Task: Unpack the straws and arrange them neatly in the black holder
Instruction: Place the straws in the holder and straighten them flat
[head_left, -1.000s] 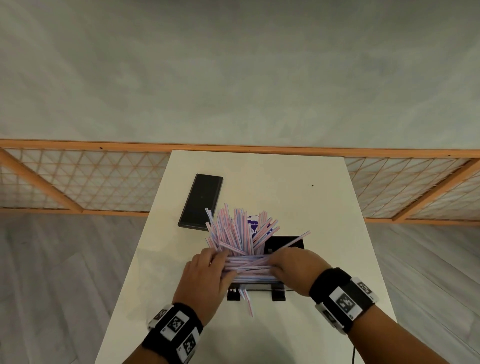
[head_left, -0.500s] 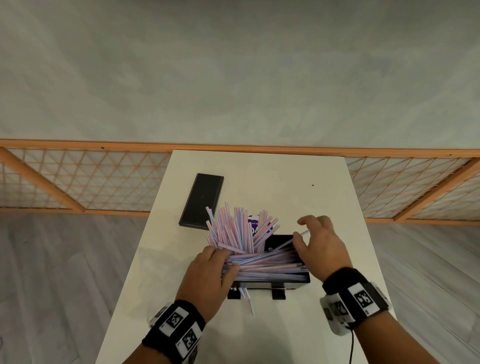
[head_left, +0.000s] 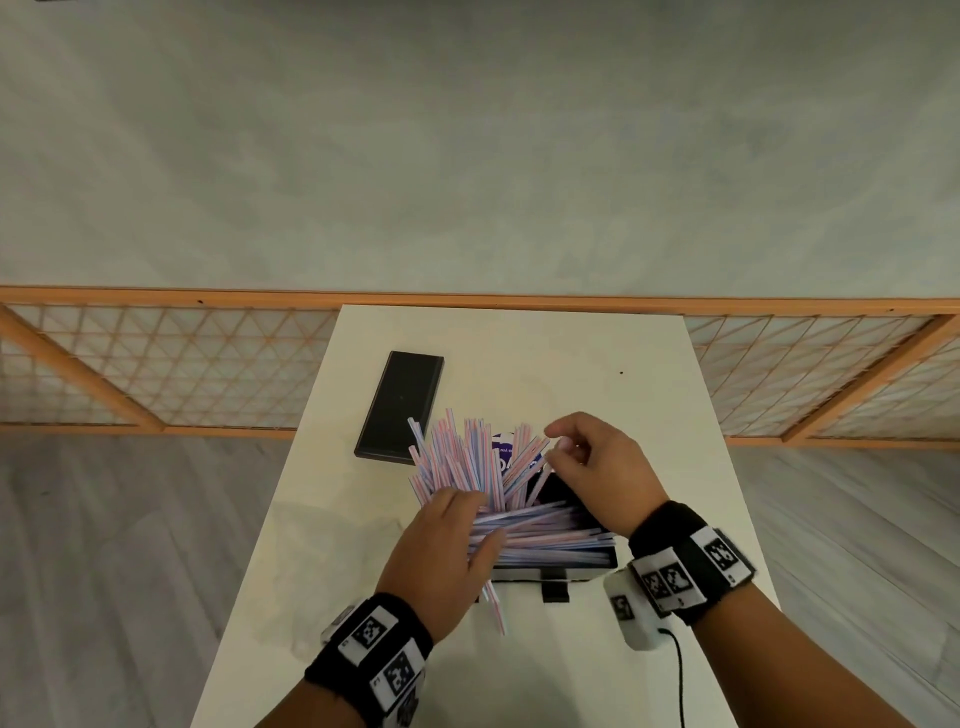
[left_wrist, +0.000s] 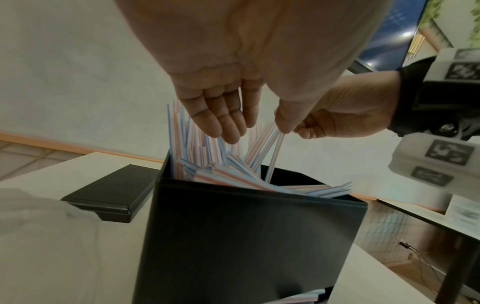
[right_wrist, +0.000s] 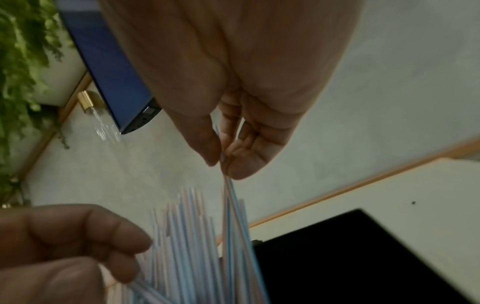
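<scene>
Right hand (head_left: 597, 467) now farther back, raised.

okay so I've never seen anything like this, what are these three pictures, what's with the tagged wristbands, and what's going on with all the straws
No machine here: a person works with bare hands, wearing cameras. One picture looks down from the head; the other two look along each wrist at the fingers. The tagged bands carry the wrist cameras. On the white table stands a black holder stuffed with striped straws, many lying crosswise. A flat black lid lies beyond it. The left hand presses the straws with fairly straight fingers. The right hand pinches a few straws by their tips.
</scene>
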